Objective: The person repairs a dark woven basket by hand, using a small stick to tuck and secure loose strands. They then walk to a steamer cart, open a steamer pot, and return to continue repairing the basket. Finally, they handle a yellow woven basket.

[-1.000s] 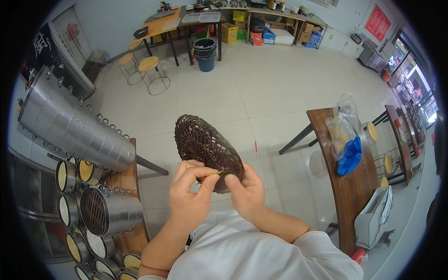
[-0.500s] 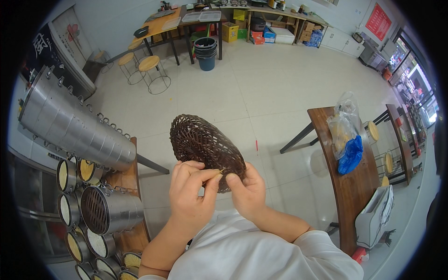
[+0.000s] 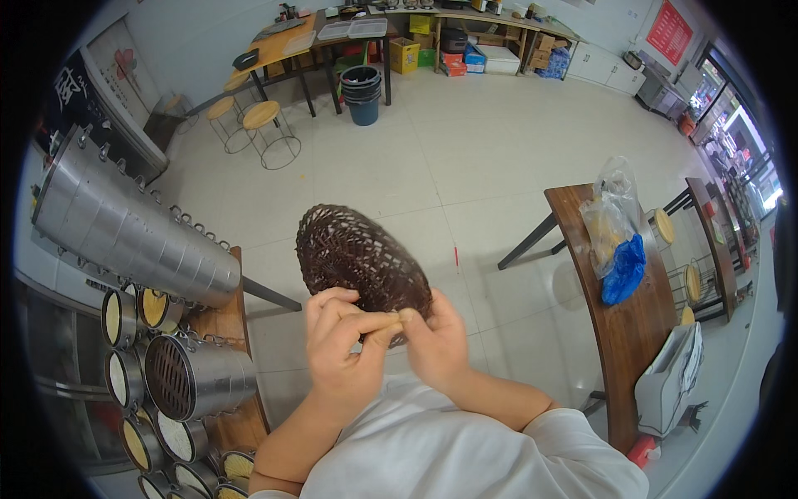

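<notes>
A dark brown woven basket (image 3: 353,258), shallow and oval, is held up tilted in front of me, its far end raised. My right hand (image 3: 439,345) grips the near right edge of the basket, with the thumb on top. My left hand (image 3: 342,353) is closed in a pinch at the near rim, the thumb and forefinger meeting my right thumb. What lies between these left fingertips is hidden. The other left fingers are bent against the basket's side.
On the left, a wooden table (image 3: 235,432) bears tall steel steamers (image 3: 141,224) and several round pots. A wooden table (image 3: 573,208) at right holds plastic bags (image 3: 622,270) and a white box (image 3: 665,382). Stools (image 3: 261,115) and dark buckets (image 3: 362,96) stand farther off.
The basket has shifted slightly left and turned a little. My left fingertips have moved right, up to my right thumb; the small yellowish bit seen between them earlier is now hidden.
</notes>
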Motion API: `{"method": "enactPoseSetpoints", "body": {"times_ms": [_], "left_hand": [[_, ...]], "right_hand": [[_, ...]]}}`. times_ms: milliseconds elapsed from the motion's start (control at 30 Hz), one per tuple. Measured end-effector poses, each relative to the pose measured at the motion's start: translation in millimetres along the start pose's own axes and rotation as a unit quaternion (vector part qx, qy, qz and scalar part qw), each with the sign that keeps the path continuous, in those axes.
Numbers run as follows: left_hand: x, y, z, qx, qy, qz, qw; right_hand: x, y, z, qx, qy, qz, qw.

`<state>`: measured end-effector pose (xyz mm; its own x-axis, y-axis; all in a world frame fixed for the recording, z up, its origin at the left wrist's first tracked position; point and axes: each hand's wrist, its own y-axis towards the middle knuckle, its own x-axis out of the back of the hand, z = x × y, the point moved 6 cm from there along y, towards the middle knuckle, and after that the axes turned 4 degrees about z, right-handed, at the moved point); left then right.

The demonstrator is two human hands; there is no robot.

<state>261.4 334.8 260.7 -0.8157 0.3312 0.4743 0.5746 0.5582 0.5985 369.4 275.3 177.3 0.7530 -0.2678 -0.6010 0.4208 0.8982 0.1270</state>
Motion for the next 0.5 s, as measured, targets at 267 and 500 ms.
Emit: {"method": "enactPoseSetpoints", "body": {"times_ms": [267, 500], "left_hand": [[3, 4, -5, 0.025, 0.086, 0.133, 0.987], [16, 8, -14, -0.045, 0.102, 0.228, 0.967]], "right_hand": [[11, 15, 11, 0.03, 0.012, -0.014, 0.999], [19, 20, 13, 0.044, -0.016, -0.012, 0.999]]}}
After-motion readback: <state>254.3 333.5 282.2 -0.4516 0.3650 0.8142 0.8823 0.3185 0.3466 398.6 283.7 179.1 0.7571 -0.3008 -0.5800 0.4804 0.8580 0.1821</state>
